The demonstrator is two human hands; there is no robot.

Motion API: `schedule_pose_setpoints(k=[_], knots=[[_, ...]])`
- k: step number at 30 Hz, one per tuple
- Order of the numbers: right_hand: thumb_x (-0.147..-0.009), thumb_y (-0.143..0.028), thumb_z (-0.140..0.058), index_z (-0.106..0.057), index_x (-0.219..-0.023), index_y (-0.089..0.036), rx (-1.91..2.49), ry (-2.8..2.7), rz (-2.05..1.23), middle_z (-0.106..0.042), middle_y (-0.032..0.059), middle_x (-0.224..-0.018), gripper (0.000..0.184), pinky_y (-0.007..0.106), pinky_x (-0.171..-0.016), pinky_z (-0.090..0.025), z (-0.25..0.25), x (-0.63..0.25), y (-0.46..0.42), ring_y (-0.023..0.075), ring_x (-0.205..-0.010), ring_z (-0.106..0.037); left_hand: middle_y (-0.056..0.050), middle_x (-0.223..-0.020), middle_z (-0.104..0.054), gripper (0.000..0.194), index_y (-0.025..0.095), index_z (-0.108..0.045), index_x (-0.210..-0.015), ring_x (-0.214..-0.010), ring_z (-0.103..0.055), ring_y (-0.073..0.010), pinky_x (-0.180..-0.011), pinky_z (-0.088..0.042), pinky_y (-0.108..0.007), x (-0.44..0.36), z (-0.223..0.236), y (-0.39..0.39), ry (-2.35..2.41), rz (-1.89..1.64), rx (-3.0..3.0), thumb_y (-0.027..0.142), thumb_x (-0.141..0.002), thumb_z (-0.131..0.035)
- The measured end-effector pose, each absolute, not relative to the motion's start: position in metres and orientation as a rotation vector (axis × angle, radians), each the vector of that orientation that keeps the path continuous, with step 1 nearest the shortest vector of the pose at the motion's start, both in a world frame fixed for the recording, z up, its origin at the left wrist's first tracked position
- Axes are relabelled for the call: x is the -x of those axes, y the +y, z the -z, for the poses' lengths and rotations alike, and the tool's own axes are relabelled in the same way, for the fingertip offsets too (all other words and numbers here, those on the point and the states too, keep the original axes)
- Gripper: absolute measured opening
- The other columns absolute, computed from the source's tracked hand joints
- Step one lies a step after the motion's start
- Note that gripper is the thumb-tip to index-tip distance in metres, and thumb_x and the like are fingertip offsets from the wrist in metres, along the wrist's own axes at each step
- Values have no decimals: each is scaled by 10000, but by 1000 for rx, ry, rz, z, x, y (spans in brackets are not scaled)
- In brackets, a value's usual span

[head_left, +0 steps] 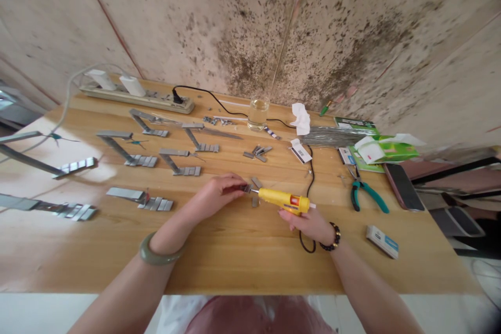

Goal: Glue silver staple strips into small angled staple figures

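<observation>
Gripping yellow glue gun (pixel 278 199) in right hand (pixel 311 225), pinching small grey piece (pixel 245 188) in left hand (pixel 219 195); apparently mid-gluing, near 7 seemingly joined assemblies (pixel 188 171) and unjoined loose strips (pixel 259 152).

On wooden table (pixel 242 261): power strip (pixel 156 99), glass (pixel 258 116), wire bundle (pixel 332 136), grey strips (pixel 255 202), pliers (pixel 374 197), phone (pixel 404 187).

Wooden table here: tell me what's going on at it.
Someone is working bare-handed: the right hand grips a yellow hot-glue gun, its nozzle pointed at a small grey piece pinched in the left hand. Whether nozzle and piece touch is too small to tell. Two loose grey strips lie close to the nozzle. Off to the left stand several angled grey assemblies; teal-handled pliers lie to the right.
</observation>
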State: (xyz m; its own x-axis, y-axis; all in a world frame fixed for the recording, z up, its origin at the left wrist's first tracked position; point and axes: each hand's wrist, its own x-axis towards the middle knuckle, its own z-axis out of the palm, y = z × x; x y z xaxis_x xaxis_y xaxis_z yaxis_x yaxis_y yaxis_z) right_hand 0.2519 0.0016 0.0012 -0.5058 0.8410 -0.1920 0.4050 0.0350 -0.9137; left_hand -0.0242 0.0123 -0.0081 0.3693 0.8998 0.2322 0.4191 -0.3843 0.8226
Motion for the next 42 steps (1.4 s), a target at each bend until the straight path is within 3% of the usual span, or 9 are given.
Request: schedule_pose_setpoints(k=[10,18,42], knots=[[-798,-533,-561,-576,-730,-211,1261,-1940,-1427,-512,-13,-584,329,215,-442,-435,-3,-252,3,111,-483,-486,-53,-956,-676,206,207,-678,-1028,-833,-632,-162,-772,-517,-273,23,6,11,1139,-910,-1980,298,-869,-581],[-809,-488,-551,-622,-755,-227,1252,-1991,-1296,-573,13,-614,276,243,-502,-457,-9,-250,3,167,-626,-568,-49,-944,-673,196,205,-678,-1013,-829,-630,-157,-776,-511,-266,23,6,12,1149,-896,-1989,296,-870,-580],[-814,-463,-560,-591,-720,-225,1226,-2001,-1341,-514,-9,-554,257,229,-462,-423,-8,-251,3,144,-550,-515,-38,-935,-675,172,207,-678,-995,-831,-629,-152,-753,-500,-244,22,3,11,1144,-880,-2005,267,-870,-576]])
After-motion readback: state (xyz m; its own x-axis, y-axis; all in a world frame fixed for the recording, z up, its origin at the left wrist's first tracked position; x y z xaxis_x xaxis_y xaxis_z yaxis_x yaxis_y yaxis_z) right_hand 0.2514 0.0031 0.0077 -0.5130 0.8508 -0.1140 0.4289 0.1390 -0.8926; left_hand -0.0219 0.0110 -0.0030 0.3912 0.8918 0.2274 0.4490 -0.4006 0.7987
